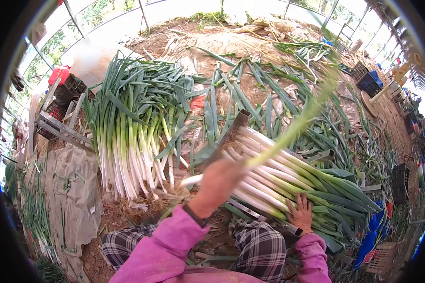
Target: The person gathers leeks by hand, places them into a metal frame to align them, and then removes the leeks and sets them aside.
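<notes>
Head view: onion sorting, we judge it about midway.
Left grip [217,184] clamps one stalk [278,144]; right grip [301,214] lies open on the racked stack [274,177]; a big pile [127,132] is yet unsorted.

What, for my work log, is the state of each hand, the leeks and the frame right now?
metal frame: on the ground, loaded.
stacked leeks: lying side by side in the metal frame.
leek pile: loose on the ground, white ends toward the person.
held leek: lifted, slanted, blurred by motion.
left hand: closed around the held leek.
right hand: open, flat on the stacked leeks.
</notes>
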Motion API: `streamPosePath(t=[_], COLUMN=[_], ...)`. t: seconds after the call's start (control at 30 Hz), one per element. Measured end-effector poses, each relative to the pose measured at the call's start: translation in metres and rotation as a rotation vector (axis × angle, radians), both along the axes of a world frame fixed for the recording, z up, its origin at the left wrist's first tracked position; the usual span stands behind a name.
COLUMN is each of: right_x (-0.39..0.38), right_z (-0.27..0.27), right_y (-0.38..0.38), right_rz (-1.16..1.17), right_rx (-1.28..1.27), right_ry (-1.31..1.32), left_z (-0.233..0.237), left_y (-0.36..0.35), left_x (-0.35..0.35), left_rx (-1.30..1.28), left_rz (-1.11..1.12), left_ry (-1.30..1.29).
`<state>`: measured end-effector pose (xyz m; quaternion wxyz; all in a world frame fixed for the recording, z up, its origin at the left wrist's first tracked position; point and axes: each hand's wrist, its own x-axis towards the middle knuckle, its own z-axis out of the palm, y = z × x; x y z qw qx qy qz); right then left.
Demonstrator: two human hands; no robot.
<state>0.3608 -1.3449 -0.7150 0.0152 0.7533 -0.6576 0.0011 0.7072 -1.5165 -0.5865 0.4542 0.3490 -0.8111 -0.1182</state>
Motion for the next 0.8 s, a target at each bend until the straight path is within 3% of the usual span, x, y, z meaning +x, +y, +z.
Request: streamPosePath(t=[0.1, 0.17, 0.27, 0.3, 0.43, 0.47, 0.53, 0.57, 0.6, 0.67, 0.73, 0.8], right_x=[0.001, 0.002, 0.003, 0.005, 0.006, 0.004, 0.007, 0.008, 0.008, 0.009, 0.007, 0.007], right_z=[0.000, 0.000, 0.004, 0.007, 0.003, 0.003, 0.005, 0.008, 0.010, 0.011, 0.009, 0.008], right_y=[0.000, 0.001, 0.000, 0.000, 0.002, 0.002, -0.002, -0.002, -0.002, -0.002, -0.003, -0.003], right_rz=[-0.027, -0.039, -0.037, -0.043, -0.062, -0.056, -0.056, -0.053, -0.052, -0.061, -0.057, -0.080], right_rx=[0.018, 0.027, 0.033, 0.043, 0.085, 0.085, 0.085, 0.090, 0.094, 0.133, 0.140, 0.174], right_ry=[0.002, -0.001, -0.003, -0.018, -0.038, -0.041, -0.043, -0.041, -0.036, -0.033, -0.029, -0.005], left_z=[0.001, -0.033, -0.090, -0.111, -0.096, -0.055, -0.045, -0.057, -0.078, -0.145, -0.251, -0.323], left_y=[-0.008, -0.025, -0.048, -0.053, -0.035, -0.026, -0.021, -0.026, -0.035, -0.063, -0.092, -0.116], left_x=[-0.051, -0.081, -0.103, -0.106, -0.078, -0.051, 0.005, 0.035, 0.066, 0.118, 0.173, 0.190], left_rx=[-0.084, -0.121, 0.104, 0.210, 0.118, 0.111, 0.065, 0.021, -0.024, 0.478, 0.872, 1.093], left_rz=[-0.196, -0.307, -0.269, -0.208, 0.042, -0.022, 0.075, 0.229, 0.380, 0.616, 0.761, 0.701], left_ry=[-0.135, -0.101, -0.348, -0.540, -0.421, -0.138, 0.150, 0.114, 0.079, 0.238, 0.119, -0.064])
